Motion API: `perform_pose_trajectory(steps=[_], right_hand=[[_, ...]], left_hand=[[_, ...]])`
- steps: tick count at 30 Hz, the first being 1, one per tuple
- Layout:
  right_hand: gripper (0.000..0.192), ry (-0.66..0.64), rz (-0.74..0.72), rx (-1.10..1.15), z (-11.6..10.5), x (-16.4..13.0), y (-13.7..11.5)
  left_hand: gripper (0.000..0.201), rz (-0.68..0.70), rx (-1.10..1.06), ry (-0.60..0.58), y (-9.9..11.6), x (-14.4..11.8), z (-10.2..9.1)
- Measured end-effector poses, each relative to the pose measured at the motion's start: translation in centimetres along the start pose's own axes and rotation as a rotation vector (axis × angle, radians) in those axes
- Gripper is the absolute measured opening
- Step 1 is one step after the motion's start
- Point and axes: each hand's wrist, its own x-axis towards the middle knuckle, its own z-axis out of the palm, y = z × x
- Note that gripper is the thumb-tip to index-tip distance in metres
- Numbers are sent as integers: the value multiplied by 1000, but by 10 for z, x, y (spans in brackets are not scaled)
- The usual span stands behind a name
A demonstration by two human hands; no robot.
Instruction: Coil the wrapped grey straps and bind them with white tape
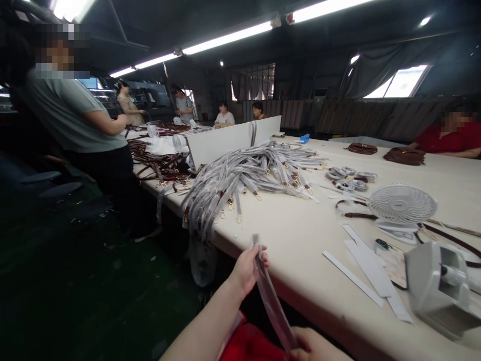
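While both hands' fingers (259,249) clench one grey strap (272,301), strap pile (244,180) loose on table (300,250).

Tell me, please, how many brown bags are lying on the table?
2: one bag at the far side of the table, another bag just right of it, near the person in red. Others may be hidden.
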Motion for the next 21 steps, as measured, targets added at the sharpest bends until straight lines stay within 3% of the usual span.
perform_pose_trajectory(steps=[3, 7, 9, 15, 21], right_hand=[[50, 98, -140, 78, -7, 5, -16], [47, 338, -235, 153, -6, 22, -19], [52, 357, -194, 141, -2, 26, -12], [54, 245, -130, 88, -3, 14, -9], [54, 242, -107, 71, -16, -2, -14]], left_hand=[[32, -23, 97, -93, -27, -23, 10], [44, -40, 244, -172, -46, -46, 21], [47, 22, 263, -177, -38, -48, 24], [48, 145, 116, -152, 1, -38, 24], [57, 157, 178, -154, 8, -37, 24]])
